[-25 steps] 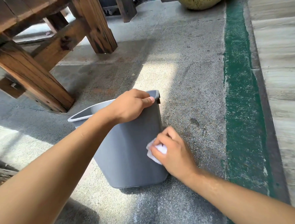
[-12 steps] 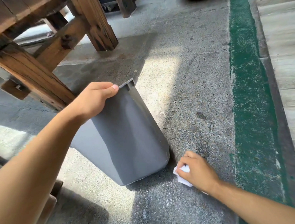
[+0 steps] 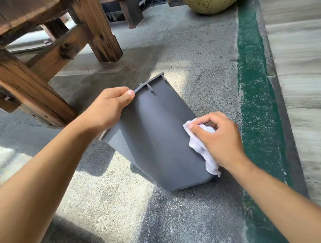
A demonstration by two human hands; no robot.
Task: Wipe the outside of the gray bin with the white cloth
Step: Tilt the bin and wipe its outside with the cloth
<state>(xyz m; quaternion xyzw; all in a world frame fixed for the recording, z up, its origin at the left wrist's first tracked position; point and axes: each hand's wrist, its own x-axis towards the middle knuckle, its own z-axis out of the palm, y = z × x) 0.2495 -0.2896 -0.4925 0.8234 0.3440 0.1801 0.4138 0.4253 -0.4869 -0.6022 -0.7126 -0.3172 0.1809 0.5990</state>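
Left grip [image 3: 107, 109] pinches the rim of the bin [image 3: 156, 140], tilted on the floor [image 3: 107, 197], while the right grip [image 3: 219, 139] presses the bunched cloth [image 3: 199, 145] to its right side, mid-wipe; next likely calls for turning the bin to reach unwiped faces.

Speckled concrete floor [image 3: 180, 52] lies in patchy sunlight. Wooden table legs [image 3: 101, 37] stand at its left edge, a green strip [image 3: 253, 80] and pale boards [image 3: 300, 60] along its right.
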